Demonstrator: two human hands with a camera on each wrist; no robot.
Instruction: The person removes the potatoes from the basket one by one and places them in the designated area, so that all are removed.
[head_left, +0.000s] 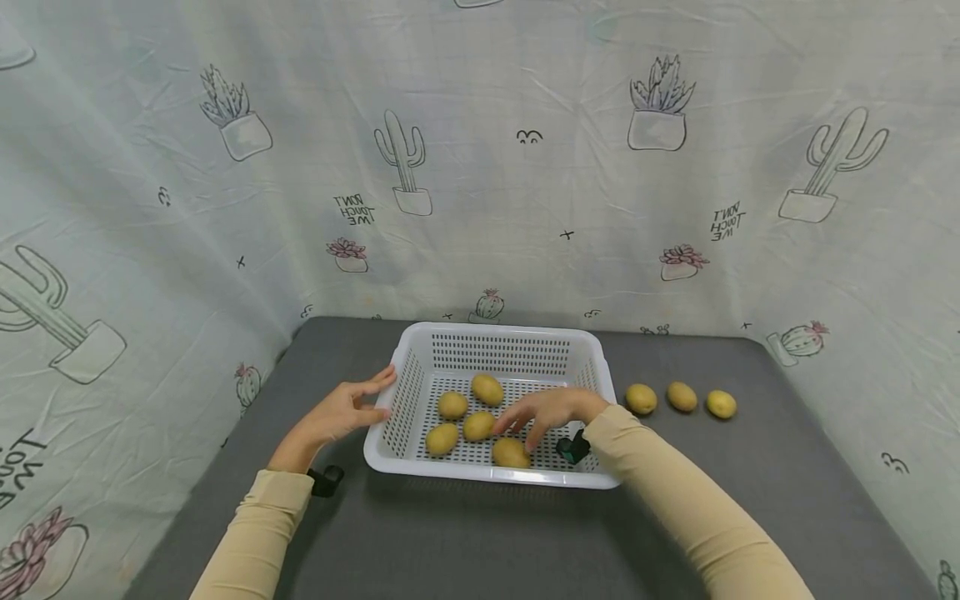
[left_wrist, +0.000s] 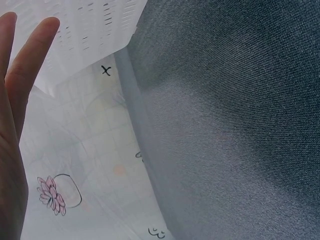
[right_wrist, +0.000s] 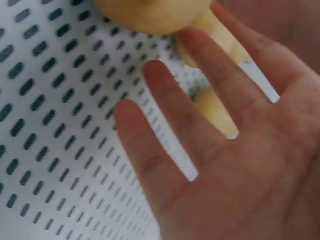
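A white plastic basket (head_left: 495, 473) with slotted walls stands on the grey table. Several yellow potatoes (head_left: 487, 389) lie on its floor. My right hand (head_left: 551, 408) is inside the basket, over its right half, fingers apart and holding nothing. In the head view its fingertips are close to a middle potato (head_left: 478, 426) and a front potato (head_left: 512, 452); whether they touch is unclear. The right wrist view shows its spread fingers (right_wrist: 172, 102) below a large potato (right_wrist: 155, 15). My left hand (head_left: 341, 412) rests its extended fingers and thumb at the basket's left rim.
Three more potatoes (head_left: 682, 397) lie in a row on the table right of the basket. A patterned curtain (head_left: 480, 167) hangs behind and along both sides of the grey table (head_left: 480, 542). Dark devices are strapped at both wrists.
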